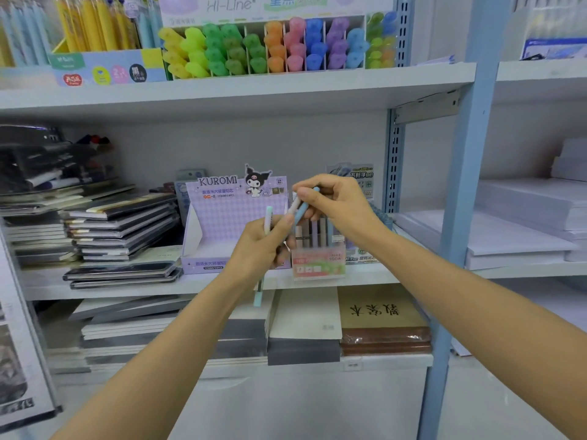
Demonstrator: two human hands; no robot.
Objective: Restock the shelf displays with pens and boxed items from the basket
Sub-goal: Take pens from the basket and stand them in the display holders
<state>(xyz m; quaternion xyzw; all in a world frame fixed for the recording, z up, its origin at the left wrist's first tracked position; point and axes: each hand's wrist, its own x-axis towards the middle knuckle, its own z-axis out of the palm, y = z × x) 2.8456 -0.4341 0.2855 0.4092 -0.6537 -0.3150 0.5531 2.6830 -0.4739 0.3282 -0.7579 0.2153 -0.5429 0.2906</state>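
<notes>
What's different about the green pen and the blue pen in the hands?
The mint-green pen stands nearly upright, while the blue pen slants. The mint-green pen sits in the left hand, gripped in its fist and sticking out above and below it. The blue pen is higher, held in the fingers of the right hand. Both are slim pastel pens, held in front of the purple Kuromi box.

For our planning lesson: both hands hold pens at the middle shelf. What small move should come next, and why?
Probably lower the right hand and slot its blue pen into the pink display box just below, where pens already stand upright; the left hand holds a mint pen waiting.
</notes>
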